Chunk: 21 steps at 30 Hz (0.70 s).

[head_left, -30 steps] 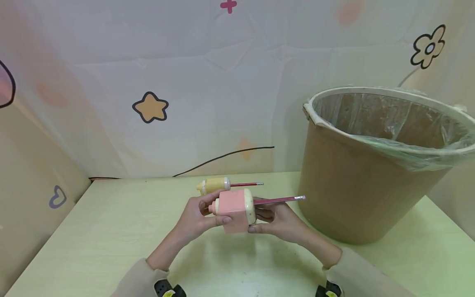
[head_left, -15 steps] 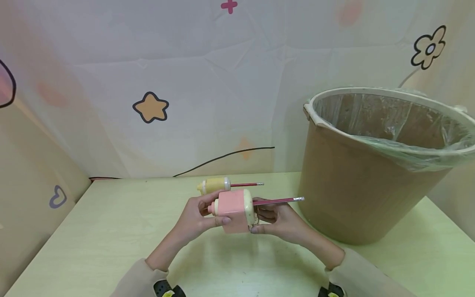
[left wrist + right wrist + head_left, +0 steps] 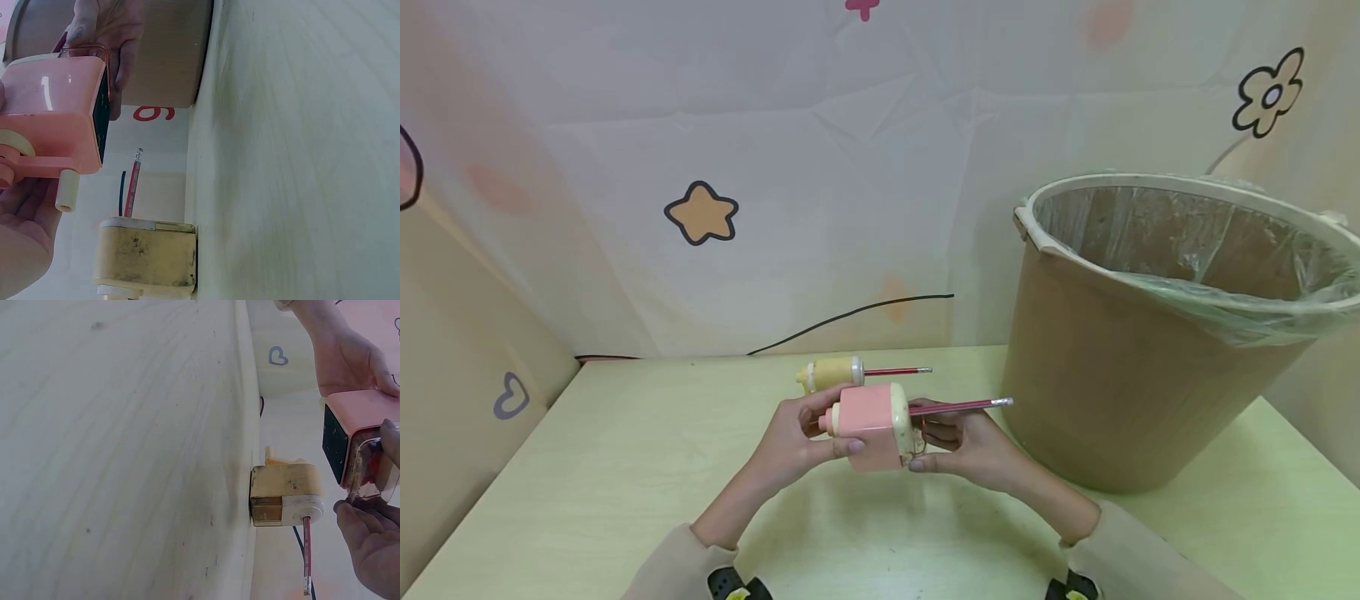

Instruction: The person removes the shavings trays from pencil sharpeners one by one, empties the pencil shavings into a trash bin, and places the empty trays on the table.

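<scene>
Above the desk (image 3: 662,450) in the head view, best brace the pink sharpener (image 3: 867,421) in the left hand (image 3: 790,437), curled round its body; by left wrist, spare the crank handle (image 3: 67,190); by right wrist, ease the clear tray (image 3: 361,472), pinched in the right hand (image 3: 370,544), straight out.

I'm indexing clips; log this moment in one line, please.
left hand: grips pink sharpener | right hand: pinches clear drawer | drawer: partly out | yellow sharpener: on table

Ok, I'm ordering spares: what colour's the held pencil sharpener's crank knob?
Cream crank knob, clearest in the left wrist view.
</scene>
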Available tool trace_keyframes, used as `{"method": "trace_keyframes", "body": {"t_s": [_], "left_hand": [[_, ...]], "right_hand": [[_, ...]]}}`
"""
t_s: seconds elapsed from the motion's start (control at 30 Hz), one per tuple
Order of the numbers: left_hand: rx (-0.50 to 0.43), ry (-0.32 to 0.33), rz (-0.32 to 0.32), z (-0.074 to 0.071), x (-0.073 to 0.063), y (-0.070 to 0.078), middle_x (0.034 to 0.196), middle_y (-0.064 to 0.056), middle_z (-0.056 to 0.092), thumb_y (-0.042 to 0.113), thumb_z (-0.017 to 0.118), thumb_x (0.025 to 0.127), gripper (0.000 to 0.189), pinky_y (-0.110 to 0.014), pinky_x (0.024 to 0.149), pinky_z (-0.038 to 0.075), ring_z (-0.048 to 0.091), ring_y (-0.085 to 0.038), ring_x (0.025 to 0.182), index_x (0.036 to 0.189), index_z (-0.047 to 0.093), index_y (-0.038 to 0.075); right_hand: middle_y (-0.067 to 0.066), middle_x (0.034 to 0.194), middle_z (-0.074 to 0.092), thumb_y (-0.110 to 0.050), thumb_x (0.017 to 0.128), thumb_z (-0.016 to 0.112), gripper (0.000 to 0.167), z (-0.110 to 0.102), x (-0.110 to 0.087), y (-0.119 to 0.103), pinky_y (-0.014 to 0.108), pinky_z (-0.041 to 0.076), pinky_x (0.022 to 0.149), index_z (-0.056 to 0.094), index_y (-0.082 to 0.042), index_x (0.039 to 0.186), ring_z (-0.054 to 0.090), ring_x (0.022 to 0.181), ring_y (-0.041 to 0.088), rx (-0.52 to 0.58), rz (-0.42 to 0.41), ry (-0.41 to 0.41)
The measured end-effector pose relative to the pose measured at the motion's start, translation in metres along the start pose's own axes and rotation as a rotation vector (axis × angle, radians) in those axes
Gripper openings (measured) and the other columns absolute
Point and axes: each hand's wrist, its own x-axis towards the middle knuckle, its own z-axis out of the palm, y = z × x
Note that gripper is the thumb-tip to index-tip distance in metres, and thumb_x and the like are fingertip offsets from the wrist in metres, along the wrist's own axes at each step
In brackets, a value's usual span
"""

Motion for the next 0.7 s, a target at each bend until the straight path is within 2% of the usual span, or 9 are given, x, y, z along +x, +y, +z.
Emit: {"method": "trace_keyframes", "body": {"t_s": [0.33, 0.7], "left_hand": [[-0.024, -0.008, 0.007, -0.0009, -0.0003, -0.0017, 0.105, -0.017, 0.063, 0.005, 0.074, 0.074, 0.055, -0.026, 0.073, 0.050, 0.059, -0.010, 0.080, 0.124, 0.053, -0.001], [-0.016, -0.010, -0.018, 0.0007, -0.0005, -0.0006, 0.105, -0.016, 0.062, 0.006, 0.074, 0.074, 0.057, -0.028, 0.074, 0.050, 0.059, -0.010, 0.079, 0.126, 0.052, 0.001]], "right_hand": [[0.025, 0.128, 0.048, -0.008, 0.073, 0.075, 0.063, -0.0013, -0.0012, 0.0008, 0.028, 0.042, 0.091, 0.047, 0.007, 0.127, 0.048, 0.116, 0.034, 0.011, 0.000, 0.004], [0.028, 0.126, 0.048, -0.006, 0.075, 0.074, 0.062, -0.0027, -0.0025, 0.0043, 0.029, 0.042, 0.091, 0.045, 0.010, 0.127, 0.048, 0.115, 0.037, -0.005, 0.000, 0.015]]}}
